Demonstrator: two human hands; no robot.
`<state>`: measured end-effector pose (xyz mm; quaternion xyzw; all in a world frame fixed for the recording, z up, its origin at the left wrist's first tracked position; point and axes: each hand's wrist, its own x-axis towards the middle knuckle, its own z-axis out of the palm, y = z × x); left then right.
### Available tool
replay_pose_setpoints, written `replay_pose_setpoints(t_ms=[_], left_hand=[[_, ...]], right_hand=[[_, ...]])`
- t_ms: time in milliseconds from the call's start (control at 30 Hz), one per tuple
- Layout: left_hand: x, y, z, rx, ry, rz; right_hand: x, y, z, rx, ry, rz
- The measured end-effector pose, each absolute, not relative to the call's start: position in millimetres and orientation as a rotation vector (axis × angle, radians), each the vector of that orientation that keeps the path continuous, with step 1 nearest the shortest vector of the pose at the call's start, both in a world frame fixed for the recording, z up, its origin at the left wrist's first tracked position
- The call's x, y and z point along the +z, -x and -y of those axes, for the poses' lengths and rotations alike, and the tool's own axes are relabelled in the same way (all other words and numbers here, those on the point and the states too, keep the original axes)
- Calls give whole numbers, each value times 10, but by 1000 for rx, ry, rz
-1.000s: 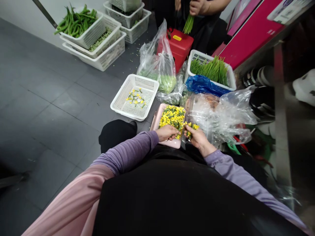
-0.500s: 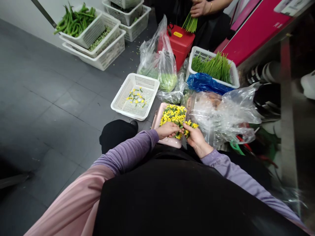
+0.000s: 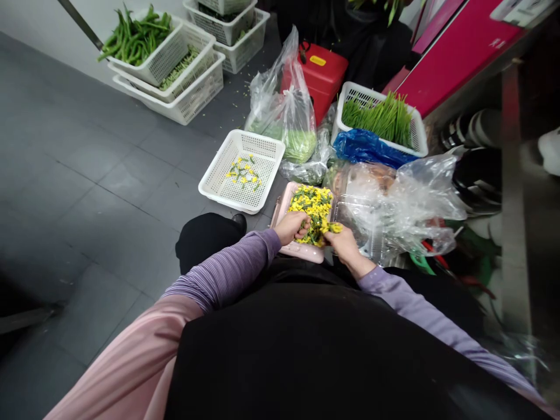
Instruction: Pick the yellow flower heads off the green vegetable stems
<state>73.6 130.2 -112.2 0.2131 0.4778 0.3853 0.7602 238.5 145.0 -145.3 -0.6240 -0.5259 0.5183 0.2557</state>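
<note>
A pink tray [image 3: 301, 251] in front of my body is heaped with small yellow flowers on green stems [image 3: 311, 201]. Over its left side, my left hand [image 3: 294, 227] is closed, fingers curled; what it holds, if anything, is too small to make out. At the tray's right edge my right hand [image 3: 343, 242] pinches a little bunch of yellow flowers [image 3: 335, 227]. The two hands are slightly apart. A white perforated basket [image 3: 210, 178], up and left of the tray, has a few scattered yellow flowers [image 3: 245, 174] on its bottom.
Clear plastic bags [image 3: 389, 204] and a clear box lie right of the tray. Behind stand a bagged green vegetable [image 3: 300, 143], a red bin [image 3: 324, 79] and a basket of green stalks [image 3: 380, 119]. Stacked baskets with green peppers [image 3: 137, 38] are at upper left.
My left hand has drawn away from my right hand, slightly left, and its fingers have curled in. The other person's hand and green stalks at the top have moved up, the hand out of view.
</note>
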Motion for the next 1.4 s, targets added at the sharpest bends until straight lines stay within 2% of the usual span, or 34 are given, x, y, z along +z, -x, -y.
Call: replay_pose_setpoints(t_ms=[133,300,633,800,1100,1400], left_hand=[[-1164,-733,-1304,760,-410,-1090],[-1201,-729,-1279,748,-458,-1120],[-1200,-762,-1278,714,-492,-1145],[-1198,-732,-1277,705,-488,-1168],[-1219,-854,-1259,593,-592,-959],[-1097,-785,-1229,490,-607,-909]], right_hand=[[-1596,-2378,-1421,767,1800,2400],[-1645,-2392,-1419,483,1739,2706],[-1602,-2350,-1382,383,1594,2883],[-1512,-2470,-1454,471,1608,2690],[-1227,-2692,-1577,806,1200,2478],[-1022,-2660,-1520,744,871,2576]])
